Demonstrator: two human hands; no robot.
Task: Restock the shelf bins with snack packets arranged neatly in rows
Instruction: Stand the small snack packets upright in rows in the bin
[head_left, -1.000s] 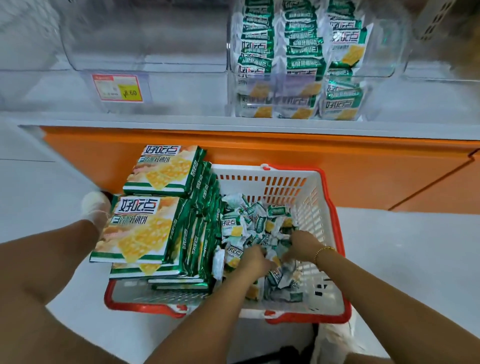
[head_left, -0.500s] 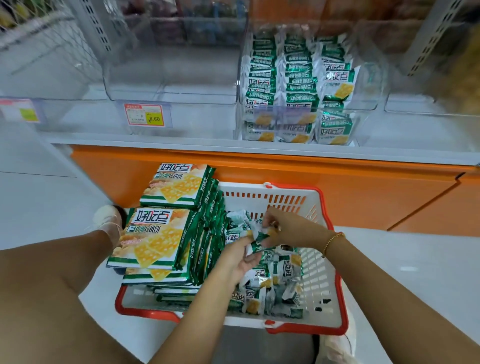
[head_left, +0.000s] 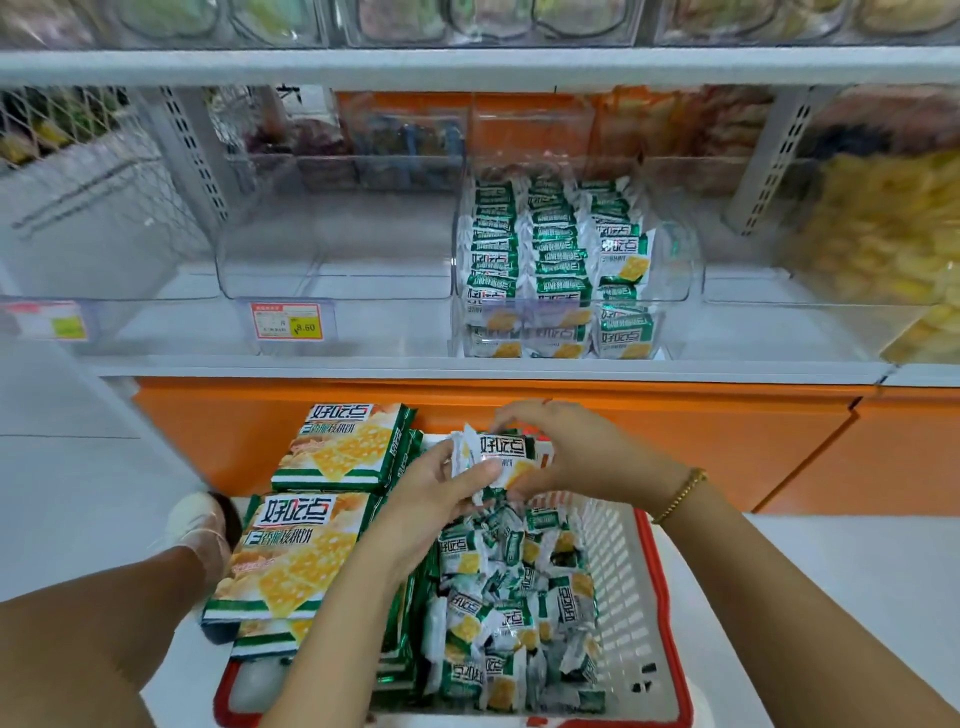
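Left hand, mine, grips a small bundle of cracker packets from the left, thumb laid across the front wrapper. My right hand closes on the same bundle from the right, fingers arched over its top edge. The bundle is held over the far part of the basket, above the heap inside it.

Remaining items, from the left:
- My white shoe is on the floor.
- Large cracker packs are stacked flat at the basket's left side, with a second stack behind them.
- A red-and-yellow price tag is on the shelf above, fixed to the front of a clear bin.
- The white basket with a red rim sits at the centre, with loose packets heaped in its right part.
- The shelf bin is directly above the basket and holds matching green-and-white rowed packets, standing in three rows running front to back.
- A gold bead bracelet is on my right wrist.
- The orange shelf base runs beneath the shelf.
- A bin of yellow snacks is at far right; its contents are blurred.
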